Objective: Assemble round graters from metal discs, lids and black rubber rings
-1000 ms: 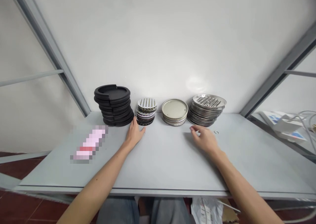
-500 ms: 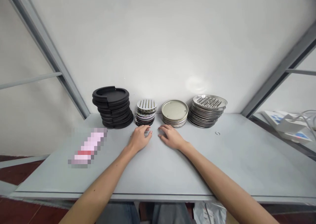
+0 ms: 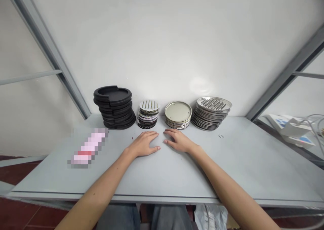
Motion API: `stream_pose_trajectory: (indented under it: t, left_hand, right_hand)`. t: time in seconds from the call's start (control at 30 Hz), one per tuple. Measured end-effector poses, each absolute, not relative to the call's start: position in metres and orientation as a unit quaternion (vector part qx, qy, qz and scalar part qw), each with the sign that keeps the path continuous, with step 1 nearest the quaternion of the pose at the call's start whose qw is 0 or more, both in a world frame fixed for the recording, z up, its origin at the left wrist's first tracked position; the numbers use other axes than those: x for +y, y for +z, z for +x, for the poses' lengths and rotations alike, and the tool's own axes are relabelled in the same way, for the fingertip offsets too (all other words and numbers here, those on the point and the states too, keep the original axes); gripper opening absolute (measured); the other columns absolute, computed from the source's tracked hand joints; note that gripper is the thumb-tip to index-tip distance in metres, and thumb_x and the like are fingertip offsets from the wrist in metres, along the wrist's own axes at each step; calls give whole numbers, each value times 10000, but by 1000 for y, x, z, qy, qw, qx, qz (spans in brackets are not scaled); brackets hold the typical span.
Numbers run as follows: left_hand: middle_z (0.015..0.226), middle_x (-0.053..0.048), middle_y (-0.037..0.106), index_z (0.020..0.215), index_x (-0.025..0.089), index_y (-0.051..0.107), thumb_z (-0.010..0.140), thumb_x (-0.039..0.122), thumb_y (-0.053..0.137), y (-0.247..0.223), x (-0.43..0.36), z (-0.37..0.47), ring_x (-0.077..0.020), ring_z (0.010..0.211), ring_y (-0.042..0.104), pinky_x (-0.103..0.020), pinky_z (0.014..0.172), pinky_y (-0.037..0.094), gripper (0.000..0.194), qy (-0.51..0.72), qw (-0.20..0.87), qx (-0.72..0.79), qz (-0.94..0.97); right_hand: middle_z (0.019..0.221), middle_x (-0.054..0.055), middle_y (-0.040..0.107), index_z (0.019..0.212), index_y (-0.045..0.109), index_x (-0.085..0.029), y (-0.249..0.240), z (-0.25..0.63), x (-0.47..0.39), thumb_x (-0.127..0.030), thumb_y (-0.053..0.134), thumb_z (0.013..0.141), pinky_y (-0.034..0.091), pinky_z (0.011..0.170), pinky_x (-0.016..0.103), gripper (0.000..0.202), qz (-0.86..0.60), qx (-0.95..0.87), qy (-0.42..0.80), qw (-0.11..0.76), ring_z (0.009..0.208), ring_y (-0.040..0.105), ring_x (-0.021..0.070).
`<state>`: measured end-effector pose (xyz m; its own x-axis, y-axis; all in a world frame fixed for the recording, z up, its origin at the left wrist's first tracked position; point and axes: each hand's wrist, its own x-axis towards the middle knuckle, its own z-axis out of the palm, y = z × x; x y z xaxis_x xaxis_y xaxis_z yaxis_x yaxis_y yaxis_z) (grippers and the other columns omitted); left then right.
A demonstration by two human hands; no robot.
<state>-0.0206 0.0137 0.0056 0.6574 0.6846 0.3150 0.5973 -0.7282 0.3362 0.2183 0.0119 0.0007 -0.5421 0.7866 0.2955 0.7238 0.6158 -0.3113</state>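
My left hand [image 3: 144, 144] rests on the grey table [image 3: 162, 179], its fingers stretched and thumb apart, with nothing in it. Just in front of it stands a stack of small white dotted discs [image 3: 149, 105]. My right hand [image 3: 179, 141] lies on the table too, empty, fingers and thumb apart. Beyond it is a stack of beige round plates [image 3: 178, 111]. A tall stack of black round trays [image 3: 115, 111] stands at the left, its top piece notched. On the right, silvery metal discs [image 3: 214, 103] are piled up, leaning slightly.
A small metal ring [image 3: 221, 136] lies right of my right hand. At the left is a blurred pink item [image 3: 88, 147]. A tiny red bit [image 3: 132, 138] sits near my left wrist. White boxes and cables [image 3: 295, 130] are at the far right, past the frame post.
My left hand has come slightly nearer and turned, its fingers and thumb more spread. My right hand has shifted a little. The view has moved slightly; the stacks look the same.
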Motion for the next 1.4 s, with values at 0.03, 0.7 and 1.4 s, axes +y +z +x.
stream_pose_trajectory:
  t: [0.03,0.7,1.4]
  left_hand:
    - [1351,-107,543,1303,191,542,793,483,632,5,14,-21,-276,1256,498,-418,1072,378,594,212,97,354,906]
    - [1440,-94,446,1332,196,503,833,530,556,11,7,-21,-262,1327,411,-383,1104,325,604,154,108,379,906]
    - [1475,-112,391,1365,174,473,832,570,536,9,9,-22,-268,1352,368,-389,1127,293,666,133,131,393,900]
  right_hand:
    - [1296,165,552,1267,545,-136,1,219,12,-474,507,885,404,1007,404,511,-430,-877,75,202,1196,514,263]
    - [1483,216,333,1417,374,-43,4,217,5,-522,426,905,257,1142,449,703,-447,-882,105,103,1390,296,307]
    - [1504,197,303,1445,340,-85,1,216,4,-598,391,891,257,1125,491,757,-461,-878,97,88,1387,288,336]
